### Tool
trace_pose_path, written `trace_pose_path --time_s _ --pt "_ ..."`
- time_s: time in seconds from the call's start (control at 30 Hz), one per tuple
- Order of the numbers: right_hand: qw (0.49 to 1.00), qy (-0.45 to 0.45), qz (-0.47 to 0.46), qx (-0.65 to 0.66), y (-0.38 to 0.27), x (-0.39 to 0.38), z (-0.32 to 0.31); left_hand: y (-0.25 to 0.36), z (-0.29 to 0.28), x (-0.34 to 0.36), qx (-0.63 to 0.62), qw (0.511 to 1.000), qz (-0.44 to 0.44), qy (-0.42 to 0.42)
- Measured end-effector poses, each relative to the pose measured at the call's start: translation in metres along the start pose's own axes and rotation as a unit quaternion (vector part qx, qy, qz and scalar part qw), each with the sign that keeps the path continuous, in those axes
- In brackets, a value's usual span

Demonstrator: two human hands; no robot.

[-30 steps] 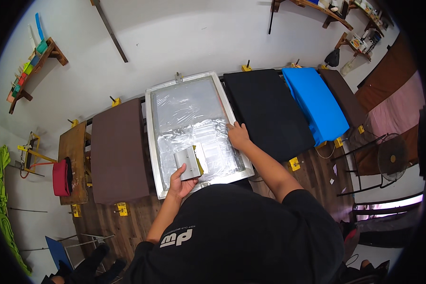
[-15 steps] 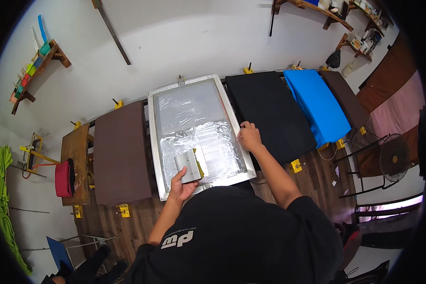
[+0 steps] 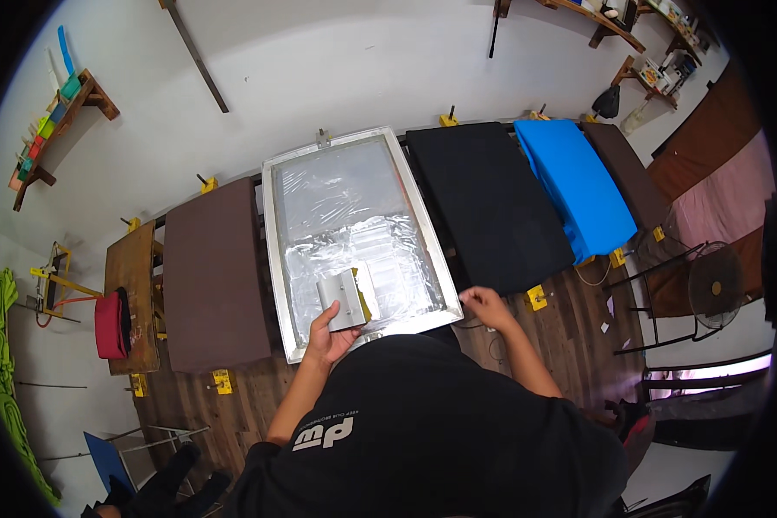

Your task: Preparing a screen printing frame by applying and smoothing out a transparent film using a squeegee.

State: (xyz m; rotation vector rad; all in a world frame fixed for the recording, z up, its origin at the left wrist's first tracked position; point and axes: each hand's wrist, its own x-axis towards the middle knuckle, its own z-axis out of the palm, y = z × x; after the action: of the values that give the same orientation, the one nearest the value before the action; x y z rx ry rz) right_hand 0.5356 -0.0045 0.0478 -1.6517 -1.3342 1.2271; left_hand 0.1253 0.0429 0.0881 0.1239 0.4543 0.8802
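Observation:
A silver-framed printing screen (image 3: 278, 259) lies over the middle of the bench, its mesh covered with shiny, wrinkled clear film. Over the screen's near part, my left hand (image 3: 330, 338) grips a squeegee (image 3: 341, 300) with a grey metal holder and an olive-yellow blade edge. The thumb lies on the holder's face; the other fingers are mostly behind it. Just outside the near right corner of the frame is my right hand (image 3: 489, 309), its fingers curled together. Whether anything small is pinched in them cannot be seen.
Brown (image 3: 211, 276), black (image 3: 492, 207) and blue (image 3: 578, 190) fabric-covered boards flank the screen, with yellow clamps (image 3: 222, 382) at their ends. A red-and-black pad (image 3: 112, 324) lies on a wooden board (image 3: 134, 285) at left. A fan (image 3: 715, 285) stands at right.
My right hand has drawn back toward me, from the middle of the frame's right edge to beside its near right corner. My left hand keeps the squeegee in nearly the same place.

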Motion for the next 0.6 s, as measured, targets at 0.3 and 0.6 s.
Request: trace_pose_path --time_s 0.3,0.6 --pt "0.834 0.039 0.254 -0.489 0.153 -0.153 -0.003 0.001 -0.002 0.003 -0.004 1.000 -0.001 -0.020" --pt "0.741 -0.320 0.452 -0.379 0.077 -0.097 -0.009 0.015 0.015 -0.002 0.137 0.989 0.013 0.050"
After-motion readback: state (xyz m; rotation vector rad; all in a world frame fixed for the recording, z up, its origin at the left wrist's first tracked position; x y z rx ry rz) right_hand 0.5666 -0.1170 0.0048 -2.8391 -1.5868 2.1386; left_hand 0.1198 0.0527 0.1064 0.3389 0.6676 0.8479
